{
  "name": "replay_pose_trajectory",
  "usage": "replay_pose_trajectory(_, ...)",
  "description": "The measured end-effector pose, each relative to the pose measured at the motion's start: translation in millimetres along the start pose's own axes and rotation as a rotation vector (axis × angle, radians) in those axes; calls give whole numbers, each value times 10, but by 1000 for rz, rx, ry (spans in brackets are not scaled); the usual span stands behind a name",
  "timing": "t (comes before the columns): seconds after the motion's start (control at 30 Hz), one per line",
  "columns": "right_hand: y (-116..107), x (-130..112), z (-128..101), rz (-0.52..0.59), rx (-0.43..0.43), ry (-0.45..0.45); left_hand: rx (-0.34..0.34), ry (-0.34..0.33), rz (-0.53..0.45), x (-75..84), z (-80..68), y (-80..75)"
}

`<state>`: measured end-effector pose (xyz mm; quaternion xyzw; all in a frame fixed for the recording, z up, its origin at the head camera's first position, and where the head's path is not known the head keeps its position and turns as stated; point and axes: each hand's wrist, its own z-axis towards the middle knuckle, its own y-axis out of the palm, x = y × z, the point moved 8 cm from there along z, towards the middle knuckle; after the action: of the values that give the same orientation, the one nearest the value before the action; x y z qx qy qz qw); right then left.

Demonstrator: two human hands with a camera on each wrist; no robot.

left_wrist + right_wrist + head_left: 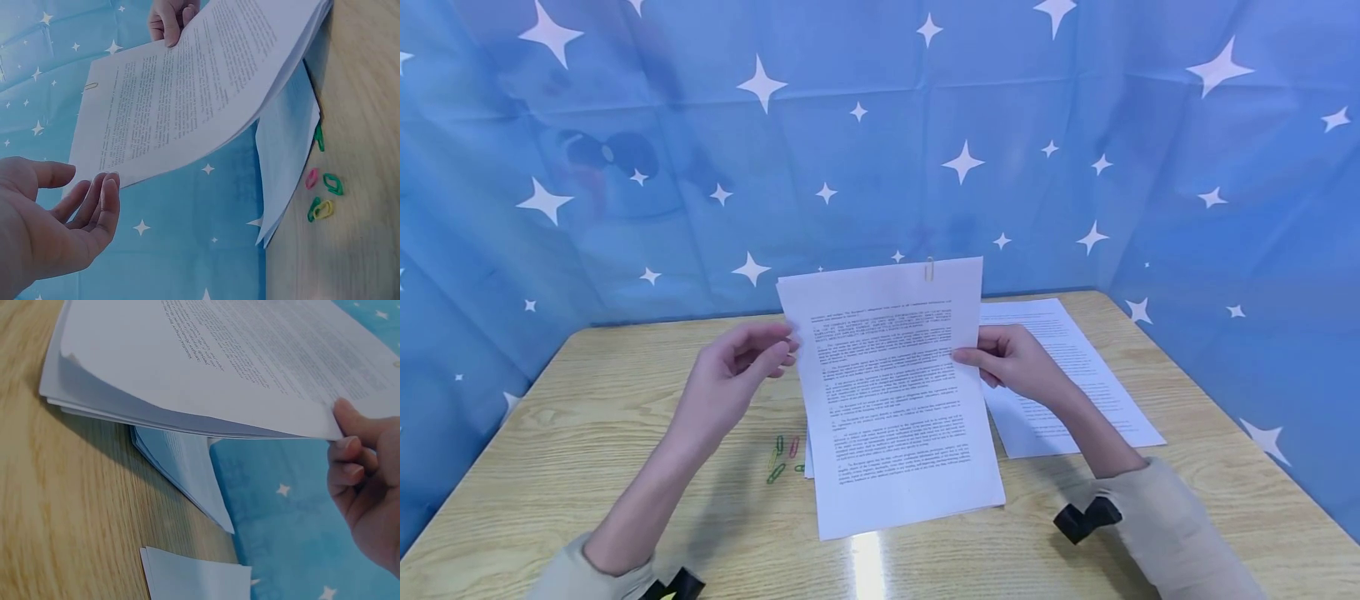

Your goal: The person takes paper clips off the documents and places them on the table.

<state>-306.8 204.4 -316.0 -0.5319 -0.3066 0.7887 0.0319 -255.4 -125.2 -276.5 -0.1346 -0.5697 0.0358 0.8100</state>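
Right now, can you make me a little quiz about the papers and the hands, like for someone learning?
1. True or false: the right hand pinches the clipped papers.
2. What sits at the top edge of those papers?
3. Is the left hand A) gripping the papers, or B) open beside them?

Key: 1 true. 2 a paper clip. 3 B.

Printed text too small to read
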Motion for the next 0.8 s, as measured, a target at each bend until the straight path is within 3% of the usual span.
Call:
replay_pose_trajectory(0.37, 14, 9, -3, -14, -2, 16, 64, 65, -35, 215, 120, -2)
replay_pose_trajectory(0.8, 33, 6, 2, -17, -12, 3, 73, 138, -81, 418, 221, 122)
